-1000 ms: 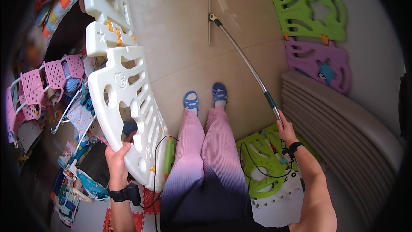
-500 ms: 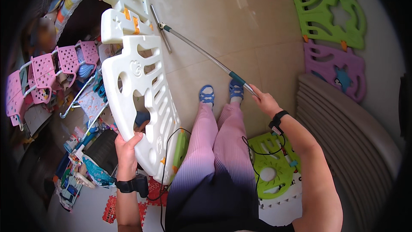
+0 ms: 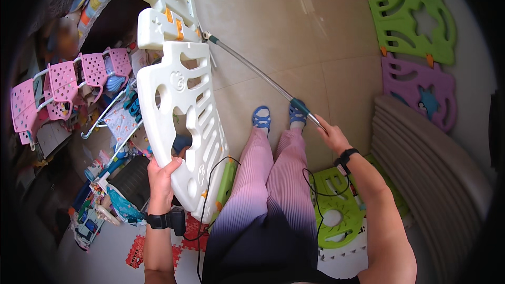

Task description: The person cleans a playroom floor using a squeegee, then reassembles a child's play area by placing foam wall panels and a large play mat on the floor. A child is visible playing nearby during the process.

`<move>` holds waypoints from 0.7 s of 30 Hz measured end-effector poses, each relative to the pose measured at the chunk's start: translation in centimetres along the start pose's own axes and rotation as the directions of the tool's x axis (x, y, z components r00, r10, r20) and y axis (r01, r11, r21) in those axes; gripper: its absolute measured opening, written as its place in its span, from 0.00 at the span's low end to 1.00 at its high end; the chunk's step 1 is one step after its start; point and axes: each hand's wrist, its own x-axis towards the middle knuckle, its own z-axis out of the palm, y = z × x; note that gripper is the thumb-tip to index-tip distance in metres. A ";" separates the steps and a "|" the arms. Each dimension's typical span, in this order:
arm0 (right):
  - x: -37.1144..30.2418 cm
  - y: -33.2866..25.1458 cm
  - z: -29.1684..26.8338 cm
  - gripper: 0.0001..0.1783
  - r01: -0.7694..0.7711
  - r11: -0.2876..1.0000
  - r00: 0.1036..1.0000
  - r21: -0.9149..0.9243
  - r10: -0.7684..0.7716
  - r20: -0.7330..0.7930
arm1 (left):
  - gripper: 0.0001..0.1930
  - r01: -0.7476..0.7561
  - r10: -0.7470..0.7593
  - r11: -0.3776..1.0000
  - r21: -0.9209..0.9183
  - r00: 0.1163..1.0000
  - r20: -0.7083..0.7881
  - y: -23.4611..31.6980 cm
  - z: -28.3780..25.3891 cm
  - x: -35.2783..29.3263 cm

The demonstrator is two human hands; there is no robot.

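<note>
The left hand (image 3: 161, 181) is clamped on the near edge of a white plastic fence panel (image 3: 181, 97), thumb laid over its face; the fingers are mostly hidden. The panel stands leaning and runs up and away from that hand, and its slotted and cut-out openings lie ahead of the grip. The right hand (image 3: 333, 137) is closed round the near end of a silvery pole (image 3: 258, 72), just past its teal sleeve (image 3: 300, 107). From there the pole slants across the floor (image 3: 273, 10), ahead and leftward, to a thin bar (image 3: 212, 56) at its far end, well ahead of the left hand and close beside the white panel (which partly hides the bar, so touching or not, I cannot tell).

Between the hands, and a little ahead of the right one, are two blue slippers on the person's feet. A black cable loops near each wrist. Below the right hand lies a green panel (image 3: 353, 215) with a round hole; farther right is a stack of grey-brown folds (image 3: 426, 168). Left of the left hand and farther ahead are pink perforated baskets (image 3: 63, 81) on a pale frame, with jumbled things below.
</note>
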 end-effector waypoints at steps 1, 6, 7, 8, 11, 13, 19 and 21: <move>-1.7 0.4 -0.3 0.28 -0.014 1.000 1.000 0.004 0.014 -0.013 | 0.13 0.001 -0.001 1.000 -0.006 1.000 -0.003 -0.2 -0.1 0.0; -10.7 -0.7 -2.0 0.30 -0.095 0.995 0.992 0.007 0.095 -0.087 | 0.14 -0.029 0.029 0.999 -0.020 0.999 -0.013 -2.5 -0.8 1.7; -12.5 -1.7 -2.7 0.30 -0.138 0.990 0.987 0.003 0.137 -0.087 | 0.14 -0.043 0.043 0.999 -0.004 0.999 -0.012 -3.3 -1.0 2.4; -14.0 -1.7 -2.6 0.30 -0.110 0.994 0.985 0.001 0.110 -0.130 | 0.14 -0.009 0.009 1.000 -0.011 1.000 -0.013 -4.0 -1.1 2.9; -16.8 -2.4 -2.7 0.30 -0.147 0.989 0.979 0.022 0.149 -0.140 | 0.16 -0.021 0.021 1.000 -0.015 1.000 0.000 -4.8 -0.6 4.1; -18.5 -3.1 -2.6 0.30 -0.166 0.986 0.974 0.010 0.165 -0.155 | 0.16 -0.078 0.077 0.996 -0.053 0.997 -0.017 -4.7 -0.1 4.1; -20.7 -5.5 -3.1 0.29 -0.174 0.983 0.965 0.060 0.182 -0.188 | 0.14 -0.036 0.031 0.997 -0.066 0.996 -0.087 -4.7 -1.6 6.7; -20.7 -5.7 -3.4 0.28 -0.151 0.987 0.968 0.058 0.160 -0.195 | 0.14 -0.047 0.040 0.997 -0.064 0.993 -0.107 -5.3 -2.4 8.1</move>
